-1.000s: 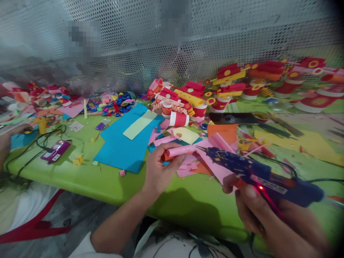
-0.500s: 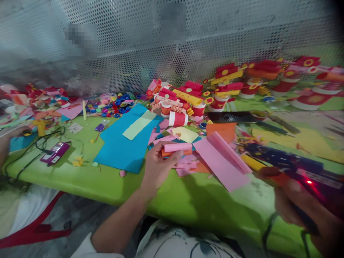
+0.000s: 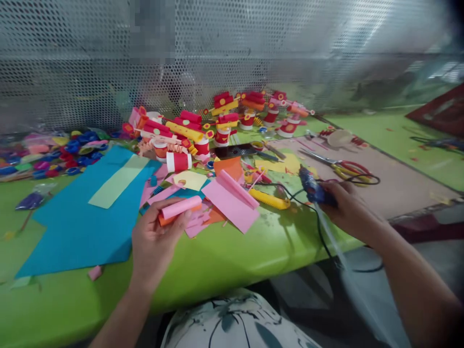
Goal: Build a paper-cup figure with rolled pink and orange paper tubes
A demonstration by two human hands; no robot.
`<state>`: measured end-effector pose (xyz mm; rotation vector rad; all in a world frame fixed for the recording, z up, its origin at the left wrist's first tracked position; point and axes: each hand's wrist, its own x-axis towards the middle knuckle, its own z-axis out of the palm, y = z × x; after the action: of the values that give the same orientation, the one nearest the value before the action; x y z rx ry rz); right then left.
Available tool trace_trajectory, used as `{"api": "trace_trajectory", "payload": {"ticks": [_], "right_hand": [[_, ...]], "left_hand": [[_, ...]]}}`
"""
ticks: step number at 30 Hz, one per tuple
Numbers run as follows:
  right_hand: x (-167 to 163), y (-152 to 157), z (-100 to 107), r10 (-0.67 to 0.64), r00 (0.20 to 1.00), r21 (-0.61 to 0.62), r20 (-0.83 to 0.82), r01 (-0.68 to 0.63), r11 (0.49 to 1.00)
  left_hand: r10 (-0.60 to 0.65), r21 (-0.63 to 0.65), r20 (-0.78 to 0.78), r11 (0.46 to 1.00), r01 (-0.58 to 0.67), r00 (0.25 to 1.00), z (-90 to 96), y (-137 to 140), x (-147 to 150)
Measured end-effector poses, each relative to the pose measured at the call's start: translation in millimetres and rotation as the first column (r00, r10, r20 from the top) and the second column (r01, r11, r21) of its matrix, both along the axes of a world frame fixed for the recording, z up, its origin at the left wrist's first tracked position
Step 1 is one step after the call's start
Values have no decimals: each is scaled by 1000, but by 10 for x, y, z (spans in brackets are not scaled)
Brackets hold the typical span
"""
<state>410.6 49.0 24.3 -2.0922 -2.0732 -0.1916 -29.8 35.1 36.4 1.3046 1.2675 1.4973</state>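
My left hand (image 3: 154, 249) pinches a pink paper roll (image 3: 183, 206) lying along an orange paper roll (image 3: 165, 221), held above the front part of the green table. My right hand (image 3: 348, 208) is wrapped round the grip of a blue glue gun (image 3: 310, 183), its nozzle pointing up and away. A long translucent glue stick (image 3: 331, 237) trails down from it, beside a black cord (image 3: 321, 237). Between the hands lie a half-rolled pink sheet (image 3: 228, 205) and a yellow cutter (image 3: 270, 198).
Blue sheets (image 3: 87, 212) with a pale green strip (image 3: 118, 181) cover the left. Red and white cups (image 3: 179, 162) with coloured rolls stand along the perforated metal screen (image 3: 108, 63). Scissors (image 3: 353, 169) lie on a brown board (image 3: 391, 193) at right. Paper scraps (image 3: 199, 222) surround the middle.
The view has swung right. My right hand has moved the glue gun from close at the lower right to farther over the table. My left hand keeps hold of both rolls.
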Motion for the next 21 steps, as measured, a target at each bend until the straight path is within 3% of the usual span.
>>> {"api": "trace_trajectory", "payload": {"ticks": [11, 21], "right_hand": [[-31, 316, 27, 16, 993, -183, 114, 5, 983], [270, 416, -109, 81, 984, -125, 156, -61, 990]], "left_hand": [[40, 24, -38, 999, -39, 998, -14, -5, -17], [200, 87, 77, 975, -206, 977, 49, 82, -145]]}}
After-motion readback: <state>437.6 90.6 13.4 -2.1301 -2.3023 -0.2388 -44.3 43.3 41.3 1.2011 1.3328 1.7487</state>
